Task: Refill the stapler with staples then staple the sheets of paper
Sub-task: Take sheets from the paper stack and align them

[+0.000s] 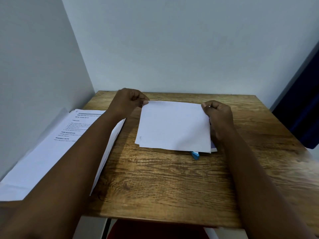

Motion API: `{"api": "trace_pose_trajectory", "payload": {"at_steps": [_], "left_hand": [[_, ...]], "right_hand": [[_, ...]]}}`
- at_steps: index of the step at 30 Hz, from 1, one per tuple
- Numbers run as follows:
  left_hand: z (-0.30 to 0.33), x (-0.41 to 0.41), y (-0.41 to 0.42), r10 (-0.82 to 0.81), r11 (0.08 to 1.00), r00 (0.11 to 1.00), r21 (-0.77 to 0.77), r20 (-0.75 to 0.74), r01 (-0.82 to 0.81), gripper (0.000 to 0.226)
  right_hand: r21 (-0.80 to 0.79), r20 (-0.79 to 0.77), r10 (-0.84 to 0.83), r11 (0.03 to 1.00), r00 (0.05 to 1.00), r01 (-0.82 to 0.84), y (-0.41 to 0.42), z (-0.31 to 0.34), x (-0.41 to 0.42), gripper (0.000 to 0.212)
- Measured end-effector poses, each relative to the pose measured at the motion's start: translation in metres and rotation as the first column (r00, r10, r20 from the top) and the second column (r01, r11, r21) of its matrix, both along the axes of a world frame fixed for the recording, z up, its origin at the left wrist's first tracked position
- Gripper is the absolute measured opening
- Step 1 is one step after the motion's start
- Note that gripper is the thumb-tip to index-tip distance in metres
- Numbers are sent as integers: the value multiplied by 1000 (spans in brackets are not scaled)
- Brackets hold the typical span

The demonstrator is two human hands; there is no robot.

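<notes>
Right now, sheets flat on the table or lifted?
Far edge lifted: both hands pinch the sheets' far corners; near edge rests on the table.

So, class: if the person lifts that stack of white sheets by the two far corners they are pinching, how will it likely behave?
The white sheets would probably sag, being thin loose paper held only at the far corners by the left hand and right hand. The near edges are already uneven, so sheets may slip apart. Likely light to lift.

Plain office corner, wooden desk [155, 178], printed papers [51, 149], bare walls [172, 49]
</notes>
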State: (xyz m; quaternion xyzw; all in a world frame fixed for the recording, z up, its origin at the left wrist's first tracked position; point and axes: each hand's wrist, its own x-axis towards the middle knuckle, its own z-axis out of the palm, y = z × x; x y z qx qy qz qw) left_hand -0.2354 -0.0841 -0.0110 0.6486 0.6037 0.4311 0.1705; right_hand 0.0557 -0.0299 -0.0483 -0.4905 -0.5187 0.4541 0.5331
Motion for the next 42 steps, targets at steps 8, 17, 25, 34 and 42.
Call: {"api": "trace_pose_trajectory", "payload": {"at_steps": [8, 17, 25, 34, 42], "left_hand": [[23, 2, -10, 196, 922, 977, 323, 87, -214, 4], [2, 16, -33, -103, 950, 757, 290, 645, -118, 24], [-38, 41, -28, 329, 944, 687, -236, 648, -230, 46], [-43, 86, -17, 214, 948, 424, -292, 880, 126, 31], [-49, 91, -17, 99, 973, 505, -189, 857, 130, 46]], "right_hand": [[205, 32, 29, 978, 999, -35, -13, 13, -2, 24], [162, -416, 170, 981, 893, -111, -14, 16, -3, 12], [-143, -559, 121, 960, 821, -239, -4, 7, -9, 62], [-192, -275, 274, 923, 921, -332, -20, -4, -41, 102], [-188, -306, 136, 962, 942, -200, -15, 4, -39, 88]]}}
